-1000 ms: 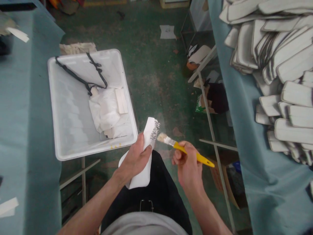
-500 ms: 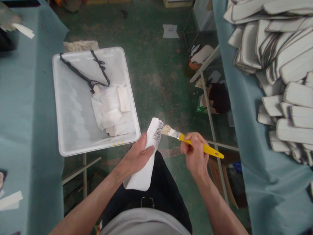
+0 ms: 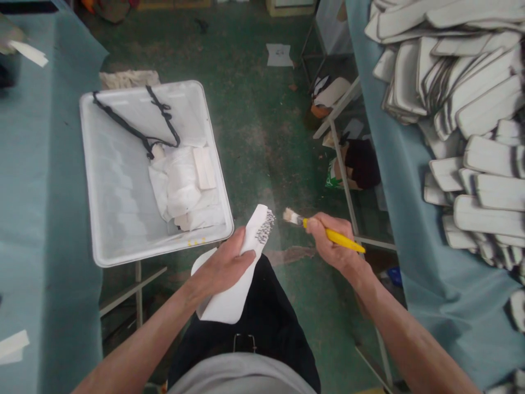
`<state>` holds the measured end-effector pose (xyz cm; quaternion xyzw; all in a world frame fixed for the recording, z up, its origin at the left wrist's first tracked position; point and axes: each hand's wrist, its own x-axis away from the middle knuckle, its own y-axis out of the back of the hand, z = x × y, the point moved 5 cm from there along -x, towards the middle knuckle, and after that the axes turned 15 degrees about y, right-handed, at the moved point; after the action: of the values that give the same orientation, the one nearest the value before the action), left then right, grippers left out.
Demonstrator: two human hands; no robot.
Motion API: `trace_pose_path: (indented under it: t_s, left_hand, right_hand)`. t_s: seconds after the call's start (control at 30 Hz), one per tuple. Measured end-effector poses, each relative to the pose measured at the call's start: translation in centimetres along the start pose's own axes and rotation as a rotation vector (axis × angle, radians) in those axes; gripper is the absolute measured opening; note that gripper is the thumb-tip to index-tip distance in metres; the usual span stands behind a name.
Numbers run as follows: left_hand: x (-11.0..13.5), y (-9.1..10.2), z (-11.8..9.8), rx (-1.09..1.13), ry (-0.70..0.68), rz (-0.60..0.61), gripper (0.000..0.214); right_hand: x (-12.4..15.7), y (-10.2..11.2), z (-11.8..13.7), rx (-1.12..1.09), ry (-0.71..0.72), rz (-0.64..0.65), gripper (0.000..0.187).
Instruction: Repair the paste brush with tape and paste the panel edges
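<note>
Stack of white pieces (image 3: 229,301) by the near right corner of tub (image 3: 118,186), clasped in left grip (image 3: 229,257); probably light, bendy, best held mid-length. Brush (image 3: 343,240) clasped in right grip (image 3: 333,254).

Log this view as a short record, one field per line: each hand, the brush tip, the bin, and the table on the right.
Left hand: gripping white pieces, dark-speckled along one edge of the far end
Right hand: holding a yellow-handled brush
Brush tip: pointing toward the speckled edge, not touching it
Bin: white, with pale material inside and a dark cord at the far side
Right table: blue-green covering, piled with pale, dark-edged pieces
</note>
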<state>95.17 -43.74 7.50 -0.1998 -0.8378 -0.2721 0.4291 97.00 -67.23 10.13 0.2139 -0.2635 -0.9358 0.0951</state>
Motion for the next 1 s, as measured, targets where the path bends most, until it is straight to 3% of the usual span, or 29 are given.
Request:
trace_pose_path:
  t_s: [0.13, 0.23, 0.33, 0.47, 0.63, 0.83, 1.0]
  left_hand:
    - [-0.5, -0.3, 0.0, 0.056, -0.002, 0.009, 0.036]
    - [-0.5, -0.2, -0.6, 0.078, -0.047, 0.001, 0.039]
    - [-0.6, 0.0, -0.7, 0.043, -0.034, 0.016, 0.042]
    - [-0.6, 0.1, -0.9, 0.050, -0.031, -0.003, 0.039]
    - [-0.7, -0.1, -0.8, 0.035, 0.005, 0.009, 0.041]
    - [-0.9, -0.1, -1.1, 0.112, 0.009, 0.051, 0.041]
    - [-1.0, -0.1, -0.9, 0.097, 0.020, 0.052, 0.046]
  right_hand:
    - [0.9, -1.4, 1.3, -0.094, 0.003, -0.004, 0.036]
    - [1.9, -2.6, 0.9, -0.092, -0.093, -0.045, 0.041]
    - [2.5, -2.4, 0.4, -0.051, -0.168, -0.116, 0.041]
    - [2.0, -2.3, 0.8, -0.130, -0.130, -0.096, 0.037]
    - [2.5, -2.1, -1.3, -0.055, -0.227, -0.154, 0.041]
    - [1.6, -2.9, 0.0, -0.138, -0.080, -0.069, 0.039]
    - [1.2, -2.0, -1.0, -0.069, -0.136, -0.130, 0.037]
